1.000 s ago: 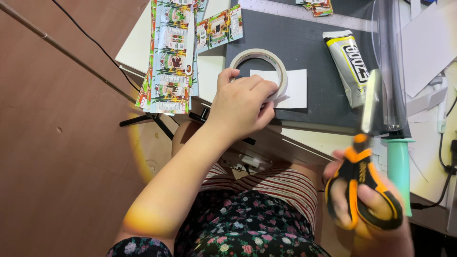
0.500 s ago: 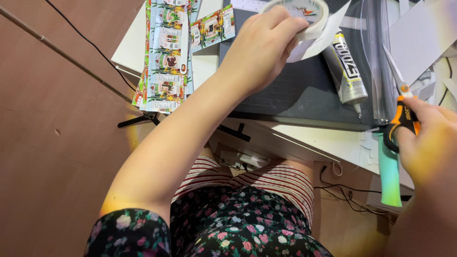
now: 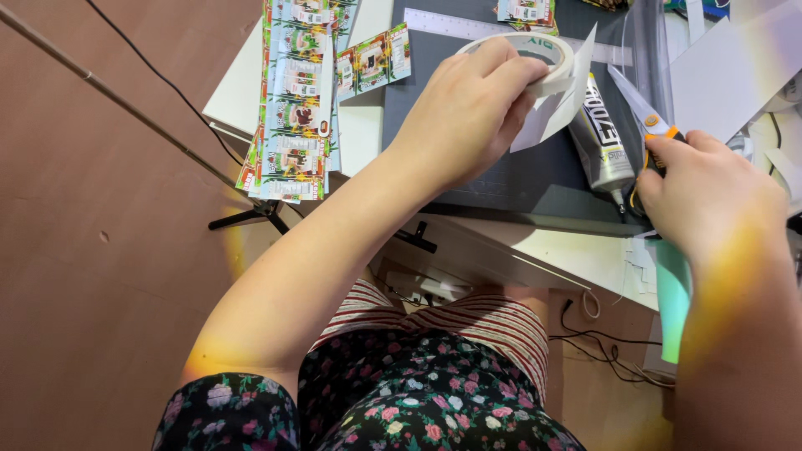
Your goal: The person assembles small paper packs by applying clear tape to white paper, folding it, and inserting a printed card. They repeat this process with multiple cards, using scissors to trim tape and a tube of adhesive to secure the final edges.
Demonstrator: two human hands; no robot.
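My left hand point(image 3: 468, 108) grips a white roll of tape point(image 3: 547, 52) together with a white paper piece point(image 3: 561, 96), lifted over the dark cutting mat point(image 3: 501, 179). My right hand point(image 3: 710, 196) is closed around orange-handled scissors point(image 3: 639, 104), whose blades point up and left toward the paper. A grey glue tube point(image 3: 603, 142) lies on the mat between the two hands.
Colourful printed paper strips point(image 3: 292, 100) lie on the white table point(image 3: 359, 125) at the left. A metal ruler point(image 3: 443, 23) sits at the mat's far edge. A teal-handled tool point(image 3: 672, 301) hangs at the table's front right. Cables run under the desk.
My left hand has lifted the tape roll and paper off the mat. My right hand has brought the scissors up from my lap to the mat beside the glue tube.
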